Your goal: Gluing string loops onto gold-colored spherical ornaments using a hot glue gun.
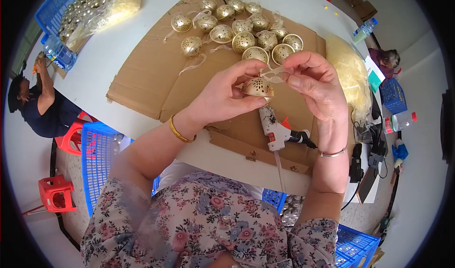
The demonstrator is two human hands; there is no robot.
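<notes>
Ornament (258, 87) sits between hands, left hand (219, 96) gripping it, right hand (320, 88) holding its ribbon (274, 75).

Left forearm (154, 149) slants in from the lower left; left hand (220, 95) curls, thumb and fingers pinching; right forearm (332, 173) stands nearly upright; right hand (322, 90) bends inward, fingers curled.

Plain whitish walls (422, 69) enclose the room, with a dark strip (64, 230) along the base at left. The floor (78, 173) is grey and speckled. Left of the long white bench (104, 62) are 2 red plastic stools (56, 192), 1 vacant, 1 occupied. Brown cardboard boxes (362, 7) sit near the upper-right wall. Bright, fairly even light fills the space.
</notes>
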